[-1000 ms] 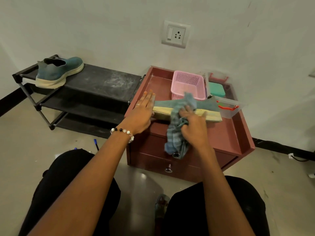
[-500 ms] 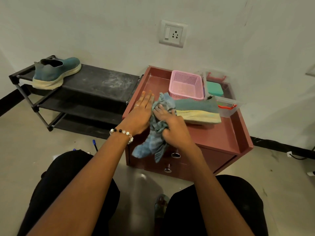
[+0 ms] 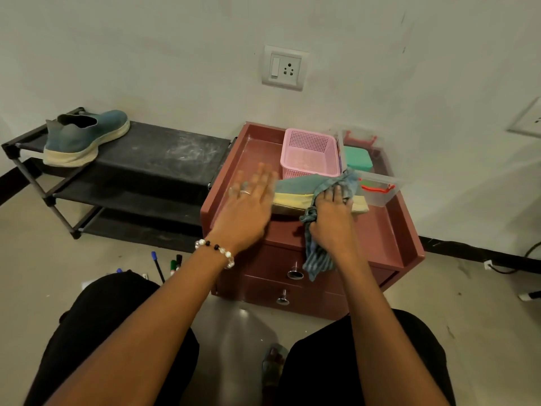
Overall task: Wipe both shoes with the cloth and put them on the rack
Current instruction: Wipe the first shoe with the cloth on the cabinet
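Nearest: knees either side of the drawer unit [image 3: 310,288], so both arms reach its top tray without leaning. Pens [image 3: 167,266] lie on the floor by the left knee, unrelated.

Right hand [image 3: 332,218] has the cloth [image 3: 317,259] bunched in its fingers, with the front of the hand pressing a wad of cloth onto the shoe on the tray [image 3: 295,187]. The loose tail hangs over the tray's front edge down past the upper drawer knob. Bunching gives a thick pad under the fingers; the tail is just slack.

Left hand [image 3: 248,206] is flat, fingers straight and spread, at the left end of that shoe, holding nothing. Exact contact is blurred; looks like a stop so the shoe doesn't slide as the cloth is pushed along it. Hands are apart, one at each end of the shoe.

The shoe lies lengthwise across the tray, pale sole edge facing the person, so the side is exposed for wiping. Just behind it: pink basket [image 3: 310,153], green box [image 3: 357,162], clear tub [image 3: 377,191].

Farther left: the rack [image 3: 164,150] against the wall, with the other shoe [image 3: 85,139] upright on the top shelf's left end. Space beside it is free.

Judgement: one shoe racked, the second mid-wipe, then it goes next to its pair.
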Action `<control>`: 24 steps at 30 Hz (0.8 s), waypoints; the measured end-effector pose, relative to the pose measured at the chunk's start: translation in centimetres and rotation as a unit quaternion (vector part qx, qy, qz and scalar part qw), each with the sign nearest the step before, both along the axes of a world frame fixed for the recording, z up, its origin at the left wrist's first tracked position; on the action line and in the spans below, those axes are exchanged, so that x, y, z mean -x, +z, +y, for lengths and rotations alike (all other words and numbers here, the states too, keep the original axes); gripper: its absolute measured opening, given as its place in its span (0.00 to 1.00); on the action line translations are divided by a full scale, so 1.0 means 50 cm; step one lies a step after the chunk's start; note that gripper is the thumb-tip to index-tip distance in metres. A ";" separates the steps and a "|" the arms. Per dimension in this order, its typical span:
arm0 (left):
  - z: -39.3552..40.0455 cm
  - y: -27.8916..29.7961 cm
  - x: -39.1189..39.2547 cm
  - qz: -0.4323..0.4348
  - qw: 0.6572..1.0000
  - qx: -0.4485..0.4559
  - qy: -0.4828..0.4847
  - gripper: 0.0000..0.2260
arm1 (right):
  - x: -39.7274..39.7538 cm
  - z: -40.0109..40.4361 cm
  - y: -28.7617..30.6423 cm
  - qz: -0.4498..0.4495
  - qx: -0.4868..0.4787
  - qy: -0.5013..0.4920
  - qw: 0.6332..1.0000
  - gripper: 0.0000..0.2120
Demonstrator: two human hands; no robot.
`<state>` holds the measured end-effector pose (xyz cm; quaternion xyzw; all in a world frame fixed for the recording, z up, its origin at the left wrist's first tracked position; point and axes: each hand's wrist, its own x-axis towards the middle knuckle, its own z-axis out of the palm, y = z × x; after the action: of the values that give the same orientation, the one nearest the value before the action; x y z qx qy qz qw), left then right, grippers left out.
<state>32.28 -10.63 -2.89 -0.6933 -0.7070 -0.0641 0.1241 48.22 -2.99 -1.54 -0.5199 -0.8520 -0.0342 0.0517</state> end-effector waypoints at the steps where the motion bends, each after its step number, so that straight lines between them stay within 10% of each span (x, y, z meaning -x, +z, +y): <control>1: 0.003 -0.005 -0.019 0.030 0.999 -0.005 -0.033 0.32 | 0.001 0.000 0.002 -0.010 -0.007 0.015 1.000 0.34; 8: 0.035 -0.022 -0.018 0.076 0.994 -0.044 -0.067 0.30 | -0.015 0.009 0.020 -0.057 0.026 0.146 0.987 0.38; 16: 0.032 -0.026 -0.023 0.075 0.993 -0.053 -0.075 0.27 | -0.029 0.018 0.024 -0.009 -0.015 -0.042 0.999 0.31; 24: 0.031 -0.020 -0.026 0.078 0.995 -0.023 -0.050 0.28 | -0.040 0.020 0.012 0.031 0.014 0.030 0.999 0.31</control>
<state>33.56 -9.08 -3.89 -0.7275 -0.6580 -0.0320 0.1918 50.20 -2.01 -0.94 -0.4953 -0.8657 -0.0042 0.0721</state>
